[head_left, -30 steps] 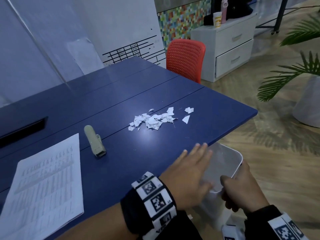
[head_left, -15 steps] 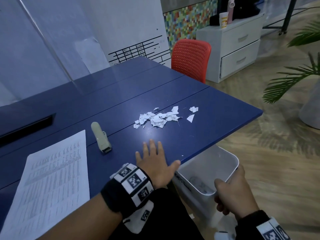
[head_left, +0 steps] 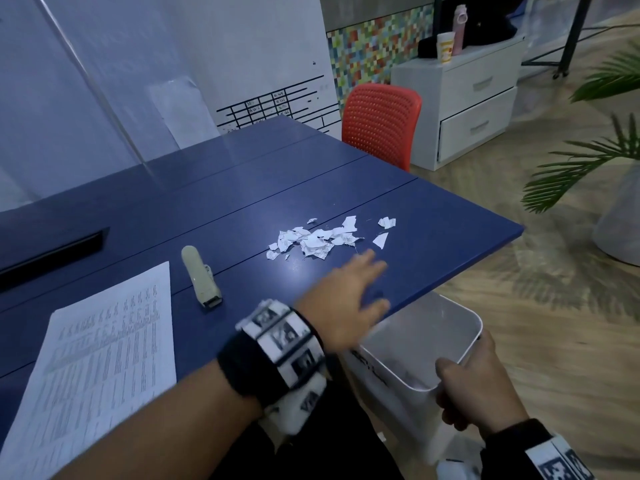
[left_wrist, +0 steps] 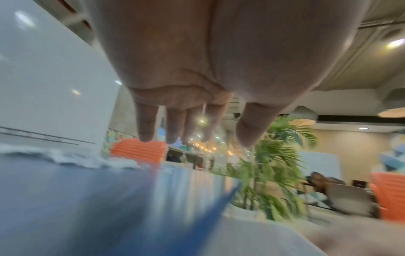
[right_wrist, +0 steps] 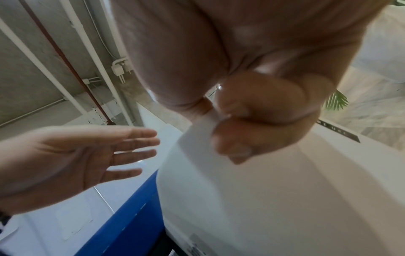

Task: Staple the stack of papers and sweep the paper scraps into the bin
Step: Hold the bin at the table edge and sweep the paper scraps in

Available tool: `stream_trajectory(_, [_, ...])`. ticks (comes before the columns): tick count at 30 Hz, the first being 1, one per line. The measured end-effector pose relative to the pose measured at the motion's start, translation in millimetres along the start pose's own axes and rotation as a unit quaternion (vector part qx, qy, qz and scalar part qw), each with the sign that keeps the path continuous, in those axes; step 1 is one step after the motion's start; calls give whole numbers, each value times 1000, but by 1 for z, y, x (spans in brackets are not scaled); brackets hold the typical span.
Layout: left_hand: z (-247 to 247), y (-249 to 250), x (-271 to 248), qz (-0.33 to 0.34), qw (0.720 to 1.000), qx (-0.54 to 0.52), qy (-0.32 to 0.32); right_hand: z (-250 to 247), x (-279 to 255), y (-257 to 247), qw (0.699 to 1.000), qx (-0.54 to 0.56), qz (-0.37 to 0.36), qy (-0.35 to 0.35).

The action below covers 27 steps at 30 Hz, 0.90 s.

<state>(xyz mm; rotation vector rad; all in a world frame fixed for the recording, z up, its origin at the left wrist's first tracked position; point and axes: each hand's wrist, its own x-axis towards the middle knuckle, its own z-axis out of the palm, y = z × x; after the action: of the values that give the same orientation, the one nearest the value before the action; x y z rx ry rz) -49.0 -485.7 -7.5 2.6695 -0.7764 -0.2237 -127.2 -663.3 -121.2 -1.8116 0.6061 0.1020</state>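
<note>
The stack of papers (head_left: 93,368) is laid at the table's (head_left: 450,216) near-left edge, the stapler (head_left: 202,279) beside it. The left hand (head_left: 346,299), flat and empty, is held near the paper scraps (head_left: 318,242) mid-table. The bin's (head_left: 460,320) rim is gripped by the right hand (head_left: 474,389) below the table's near edge.

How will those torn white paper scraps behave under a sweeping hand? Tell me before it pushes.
The torn white paper scraps are small, thin and loose on the blue table, so they will probably slide easily. Being light and spread out, some may flutter or slip past the open left hand. Outlying bits may miss the white plastic bin.
</note>
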Motion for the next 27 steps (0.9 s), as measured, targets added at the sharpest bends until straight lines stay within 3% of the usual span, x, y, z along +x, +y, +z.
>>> stream_trajectory(2, [-25,-22,18,-71,997,12,33,-1,1,-2,1000,-3,-3,-1])
stream_trajectory(5, [-45,-56,45,-169,984,57,14,0,2,-4,1000,-7,-1,-5])
stream_trajectory(10, [-38,-79,72,-201,972,99,-67,1,6,-8,1000,0,9,-12])
stream_trajectory(15, [-20,-69,72,-177,973,108,-100,-6,12,-6,1000,-2,13,-9])
stream_trajectory(21, [0,-37,33,-107,977,83,-165,-14,12,-8,1000,-4,9,-3])
stream_trajectory(27, [19,1,10,-33,981,104,-161,-12,12,-10,1000,-12,4,-6])
